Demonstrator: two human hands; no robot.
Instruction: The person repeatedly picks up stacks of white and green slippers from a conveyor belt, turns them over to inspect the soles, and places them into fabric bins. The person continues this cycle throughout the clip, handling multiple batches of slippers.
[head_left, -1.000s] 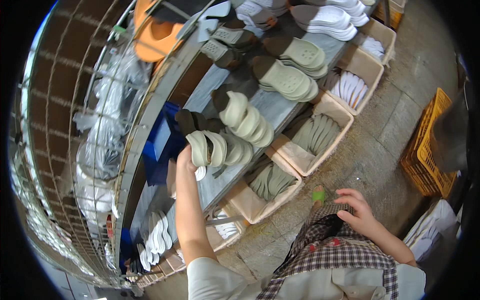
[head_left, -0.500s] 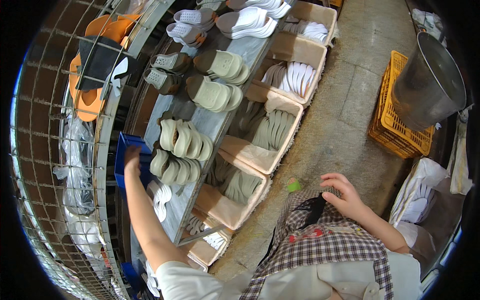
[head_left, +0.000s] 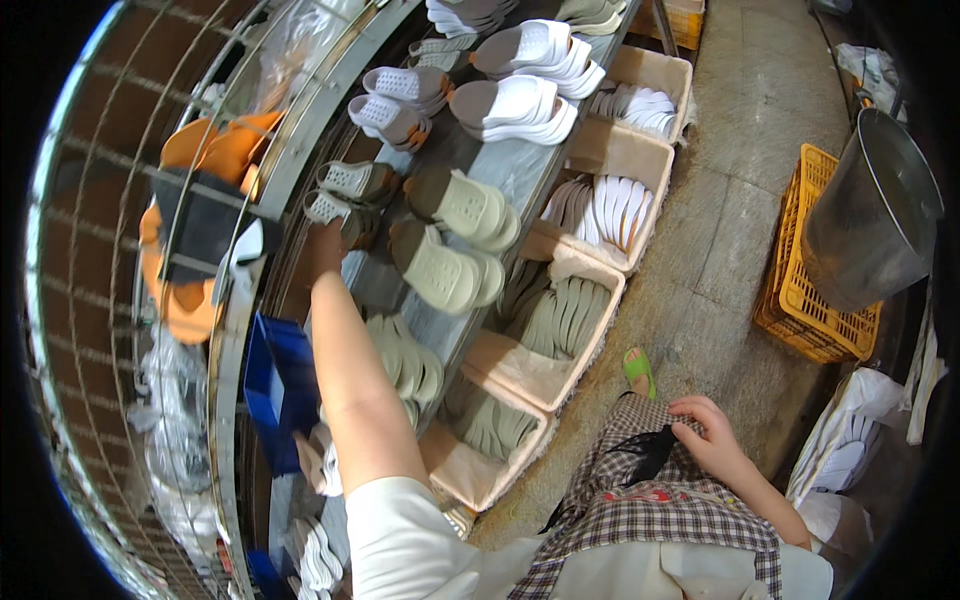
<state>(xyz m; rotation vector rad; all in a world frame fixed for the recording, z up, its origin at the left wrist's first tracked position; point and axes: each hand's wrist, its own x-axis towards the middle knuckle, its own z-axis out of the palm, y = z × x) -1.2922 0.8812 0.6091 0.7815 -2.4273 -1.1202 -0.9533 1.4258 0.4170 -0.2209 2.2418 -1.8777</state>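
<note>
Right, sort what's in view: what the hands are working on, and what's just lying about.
In hand:
left hand reaching the dark olive sandals on the bench
right hand resting on the checked skirt

Lying about:
yellow crate
metal bucket
blue bin
white sandals

Olive-green sandals [head_left: 450, 240] on a grey metal table [head_left: 520, 170], white sandals [head_left: 520, 100] toward its far end, orange sandals [head_left: 215, 150] beyond its left edge, blue bin [head_left: 275, 385], yellow crate [head_left: 815, 290], grey metal bucket [head_left: 870, 225], checked brown-and-white skirt [head_left: 660, 500], bright green shoe [head_left: 638, 370]
</note>
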